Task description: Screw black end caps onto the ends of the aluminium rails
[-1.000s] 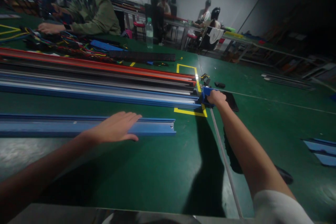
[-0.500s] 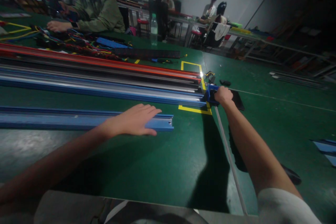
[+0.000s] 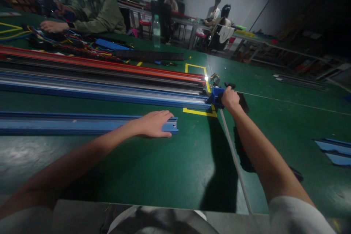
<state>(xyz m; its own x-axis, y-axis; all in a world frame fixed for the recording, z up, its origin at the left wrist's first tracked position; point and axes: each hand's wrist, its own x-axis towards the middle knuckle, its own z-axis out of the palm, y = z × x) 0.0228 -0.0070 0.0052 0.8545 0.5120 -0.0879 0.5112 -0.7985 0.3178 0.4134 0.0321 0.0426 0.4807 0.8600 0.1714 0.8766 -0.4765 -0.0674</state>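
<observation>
A long blue channel rail (image 3: 90, 126) lies on the green table, its right end bare with a small hole showing. My left hand (image 3: 156, 124) lies across it near that end, fingers curled over the far edge and thumb along the near edge. Farther right, my right hand (image 3: 230, 97) is closed at the right side of a small blue box (image 3: 217, 96). Its fingertips are hidden, so what they hold cannot be made out. A flat black object (image 3: 243, 103) lies just beyond that hand.
Several red, black and blue rails (image 3: 153, 97) lie behind, ending at yellow tape (image 3: 199, 112). Tangled wires (image 3: 76, 42) and a bottle (image 3: 156, 31) are at the back. Another person's hand (image 3: 53, 26) works at far left. Blue pieces (image 3: 336, 150) lie right.
My left hand has moved slightly right along the rail and its fingers have curled over the edges. My right hand has shifted toward the box's right side, uncovering more blue. The view has shifted slightly.
</observation>
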